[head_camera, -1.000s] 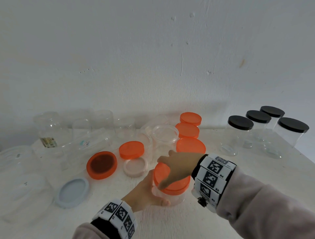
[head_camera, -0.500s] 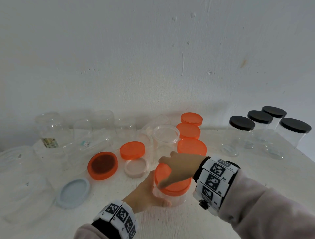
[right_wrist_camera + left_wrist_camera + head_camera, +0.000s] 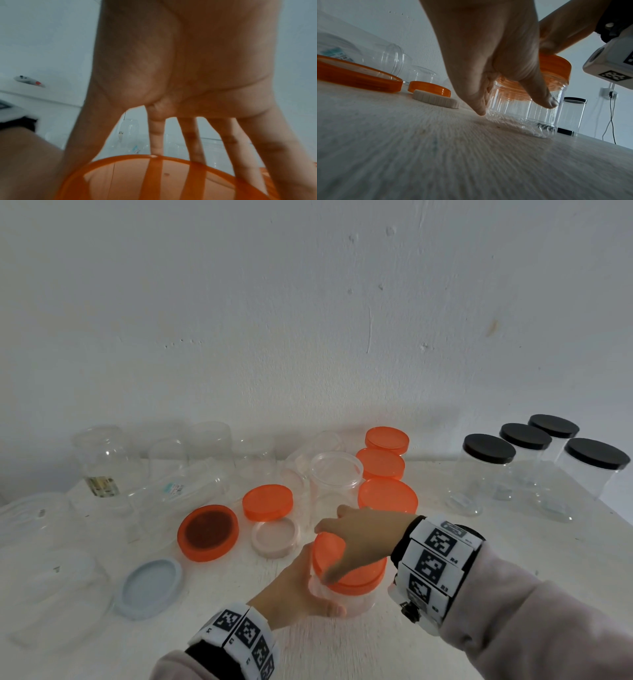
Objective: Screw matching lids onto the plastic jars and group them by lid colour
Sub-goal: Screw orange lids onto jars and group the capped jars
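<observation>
A small clear plastic jar (image 3: 356, 606) stands on the white table (image 3: 342, 652) near its front. My left hand (image 3: 298, 587) grips the jar's side from the left, thumb toward me. An orange lid (image 3: 363, 577) sits on the jar's mouth. My right hand (image 3: 356, 539) comes over from the right and grips that lid, fingers spread round its rim. In the left wrist view my left hand (image 3: 488, 67) wraps the jar (image 3: 522, 116) below the orange lid (image 3: 556, 65). In the right wrist view my right hand's fingers (image 3: 193, 142) reach over the lid (image 3: 154, 182).
Three orange-lidded jars (image 3: 387, 496) stand in a row just behind. Several black-lidded jars (image 3: 489, 448) stand at the back right. Loose orange lids (image 3: 208, 532) (image 3: 268, 501), a pale lid (image 3: 275, 537) and a grey-blue lid (image 3: 149, 587) lie left. Open clear jars (image 3: 106, 460) crowd the back left.
Both hands stay on the same jar and lid. The view has shifted slightly; nothing else has visibly moved.
</observation>
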Demonstrator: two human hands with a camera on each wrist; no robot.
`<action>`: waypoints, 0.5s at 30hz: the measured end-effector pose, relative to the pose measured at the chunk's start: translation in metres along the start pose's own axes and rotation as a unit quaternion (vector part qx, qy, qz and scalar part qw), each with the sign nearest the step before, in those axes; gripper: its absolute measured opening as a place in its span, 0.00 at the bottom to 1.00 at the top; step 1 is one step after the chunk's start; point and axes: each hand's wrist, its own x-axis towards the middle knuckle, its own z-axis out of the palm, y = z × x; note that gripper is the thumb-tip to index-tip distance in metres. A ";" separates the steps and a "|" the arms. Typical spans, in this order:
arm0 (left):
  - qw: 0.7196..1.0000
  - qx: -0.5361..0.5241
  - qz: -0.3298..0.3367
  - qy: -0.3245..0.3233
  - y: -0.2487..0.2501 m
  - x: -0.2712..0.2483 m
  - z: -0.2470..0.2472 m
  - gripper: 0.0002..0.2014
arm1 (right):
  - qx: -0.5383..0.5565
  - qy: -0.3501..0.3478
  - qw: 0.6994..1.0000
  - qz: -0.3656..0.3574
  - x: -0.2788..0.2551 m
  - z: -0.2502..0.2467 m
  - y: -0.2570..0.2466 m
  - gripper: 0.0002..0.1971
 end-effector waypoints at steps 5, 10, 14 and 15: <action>1.000 -0.003 0.001 -0.009 0.000 -0.001 0.000 0.46 | -0.012 -0.004 0.999 0.035 0.000 -0.002 0.002 0.51; 1.000 -0.008 0.007 -0.013 0.002 -0.001 -0.001 0.50 | 0.000 -0.033 0.999 -0.041 -0.005 -0.008 0.000 0.48; 1.000 -0.020 0.010 -0.013 -0.001 0.000 -0.001 0.49 | 0.003 -0.020 0.999 -0.031 -0.003 -0.005 0.001 0.42; 1.000 -0.015 0.005 -0.008 -0.002 0.000 -0.001 0.49 | 0.000 -0.015 1.000 -0.021 -0.002 -0.004 0.001 0.43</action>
